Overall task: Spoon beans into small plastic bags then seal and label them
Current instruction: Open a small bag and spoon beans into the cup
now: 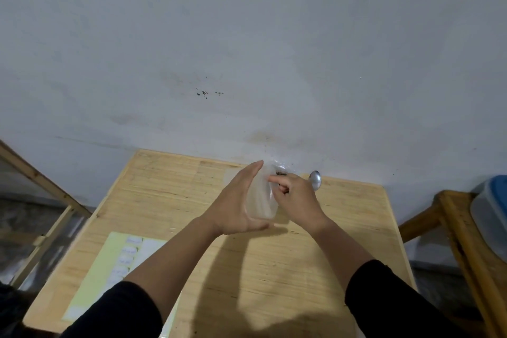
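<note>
- A small clear plastic bag [262,197], blurred and nearly see-through, was above the wooden desk [315,255], between both hands.
- Left hand [238,200] grip: spread, fingers straight against the bag.
- Right hand [295,195] grip: pinching the bag's top, spoon [315,180] just behind.

Both hands were raised over far end of wooden table [247,263], w/ a small clear plastic bag [262,200] held between them. Left hand [238,204] was flat against bag's left side, fingers straight, thumb under bottom edge. Right hand [295,196] pinched bag's top right, fingers curled. Dark bits showed near bag mouth (too blurred to ID). Metal spoon [315,180] lay on table just behind right hand. Label sheet [109,266] lay at near left of table; writing unreadable. Blue-lidded container [491,211] sat on wooden stand, far right.
</note>
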### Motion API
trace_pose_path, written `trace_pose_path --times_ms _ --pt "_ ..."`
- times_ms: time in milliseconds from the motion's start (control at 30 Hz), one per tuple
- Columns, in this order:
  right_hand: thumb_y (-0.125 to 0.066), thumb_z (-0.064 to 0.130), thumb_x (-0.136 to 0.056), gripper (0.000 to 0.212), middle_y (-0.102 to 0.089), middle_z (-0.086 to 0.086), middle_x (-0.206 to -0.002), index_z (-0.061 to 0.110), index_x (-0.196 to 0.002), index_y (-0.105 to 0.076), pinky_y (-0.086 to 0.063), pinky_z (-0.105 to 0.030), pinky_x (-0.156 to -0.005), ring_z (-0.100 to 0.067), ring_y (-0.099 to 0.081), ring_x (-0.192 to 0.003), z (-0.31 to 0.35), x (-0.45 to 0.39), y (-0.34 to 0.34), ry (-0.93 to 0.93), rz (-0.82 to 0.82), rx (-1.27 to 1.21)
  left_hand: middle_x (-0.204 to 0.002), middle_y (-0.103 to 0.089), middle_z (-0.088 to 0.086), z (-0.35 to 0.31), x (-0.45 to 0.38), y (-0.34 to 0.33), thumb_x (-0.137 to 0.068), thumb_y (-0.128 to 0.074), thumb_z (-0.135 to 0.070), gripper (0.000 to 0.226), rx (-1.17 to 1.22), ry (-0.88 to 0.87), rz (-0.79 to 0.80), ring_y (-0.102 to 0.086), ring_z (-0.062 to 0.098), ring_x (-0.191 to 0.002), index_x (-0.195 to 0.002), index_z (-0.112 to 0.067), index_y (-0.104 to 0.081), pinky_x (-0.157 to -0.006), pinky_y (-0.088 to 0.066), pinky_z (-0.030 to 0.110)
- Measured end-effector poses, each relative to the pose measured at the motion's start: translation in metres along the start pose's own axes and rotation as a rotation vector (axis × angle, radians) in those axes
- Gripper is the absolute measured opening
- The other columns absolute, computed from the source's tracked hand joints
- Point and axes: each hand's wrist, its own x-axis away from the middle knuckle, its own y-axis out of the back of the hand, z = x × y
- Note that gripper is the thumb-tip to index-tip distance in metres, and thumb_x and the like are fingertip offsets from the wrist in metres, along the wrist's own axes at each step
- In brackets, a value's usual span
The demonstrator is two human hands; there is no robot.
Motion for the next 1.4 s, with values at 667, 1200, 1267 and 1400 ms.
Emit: trace_pose_path --times_ms 667,1200,1267,1400 --pt "-0.06 0.013 -0.085 0.025 -0.067 -0.013 -0.104 0.007 -0.109 -0.067 -0.039 -0.025 -0.078 -0.029 -0.06 -0.1 -0.103 -0.012 -0.02 -0.492 -0.337 -0.013 -0.12 -0.043 -0.014 0.036 0.009 -0.034 -0.055 -0.07 -0.06 0.086 0.047 0.212 -0.422 -0.039 -0.006 -0.107 -0.126 -0.018 -0.044 -0.088 -0.026 -0.005" --pt "-0.056 0.008 -0.085 0.019 -0.068 -0.016 -0.099 0.002 -0.101 -0.065 -0.039 -0.026 -0.074 -0.032 -0.061 -0.094 -0.14 -0.024 -0.045 -0.786 -0.368 -0.068 -0.121 -0.041 -0.006 0.035 -0.006 -0.044 -0.053 -0.088 -0.039 0.092 0.077 0.245 -0.387 -0.036 -0.016 -0.11 -0.13 -0.02 -0.041 -0.092 -0.028 -0.001" --pt "-0.054 0.009 -0.086 0.019 -0.068 -0.017 -0.098 0.001 -0.099 -0.065 -0.042 -0.029 -0.077 -0.032 -0.061 -0.092 -0.138 -0.02 -0.041 -0.799 -0.437 -0.117 -0.122 -0.041 -0.006 0.035 -0.008 -0.045 -0.056 -0.087 -0.038 0.09 0.088 0.257 -0.391 -0.038 -0.011 -0.107 -0.13 -0.019 -0.041 -0.095 -0.03 0.005" --pt "-0.052 0.013 -0.091 0.019 -0.068 -0.018 -0.093 0.0 -0.098 -0.064 -0.034 -0.025 -0.071 -0.03 -0.059 -0.088 -0.127 -0.011 -0.024 -0.708 -0.585 -0.139 -0.127 -0.042 -0.01 0.036 -0.01 -0.049 -0.06 -0.084 -0.043 0.088 0.129 0.29 -0.399 -0.04 0.001 -0.117 -0.132 -0.018 -0.04 -0.101 -0.034 0.02"
